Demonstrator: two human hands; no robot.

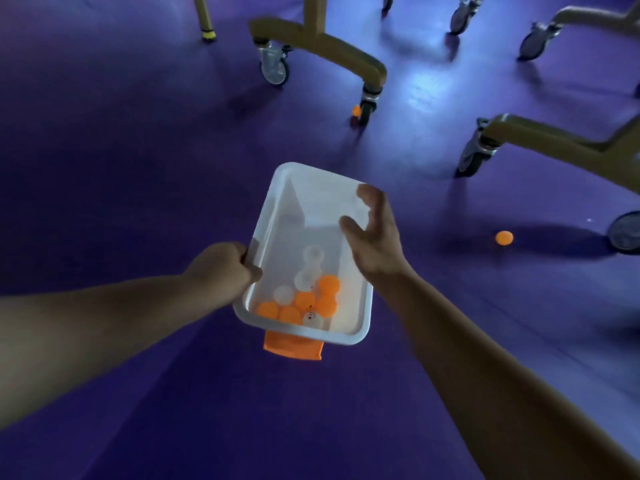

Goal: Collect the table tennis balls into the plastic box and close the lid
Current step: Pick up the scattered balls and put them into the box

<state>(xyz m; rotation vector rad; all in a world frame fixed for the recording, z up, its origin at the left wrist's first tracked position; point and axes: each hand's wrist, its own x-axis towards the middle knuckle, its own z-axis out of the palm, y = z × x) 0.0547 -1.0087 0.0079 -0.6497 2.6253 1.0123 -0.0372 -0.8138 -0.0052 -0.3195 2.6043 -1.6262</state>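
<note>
The plastic box (268,216) is held in the air above the purple floor (138,133), open-topped, with no lid in view. A cluster of orange and white balls (304,301) lies bunched against its near end, which suggests the box tips down toward the person. An orange clip (294,346) hangs below that near edge.

The left hand (221,268) alone carries the box, fingers curled round the left rim with the thumb over the inside. The right hand (374,237) hovers over the right rim with its fingers spread and loose, holding nothing; I cannot tell whether it touches the plastic.

Out on the floor, one orange ball (504,238) lies well to the right, near a large wheel (625,232) at the frame's edge. A second ball (356,110) sits right beside a caster (367,109) under a tan table leg (346,53).

The main risk seems to be the one-handed hold: bending or reaching for the far ball could tilt the box further, and the light balls would roll over the low near rim. A hasty grab could also knock the floor ball under the wheeled frames. The ball by the caster may be awkward to pinch out. With the lid unseen, closing waits on finding it.
</note>
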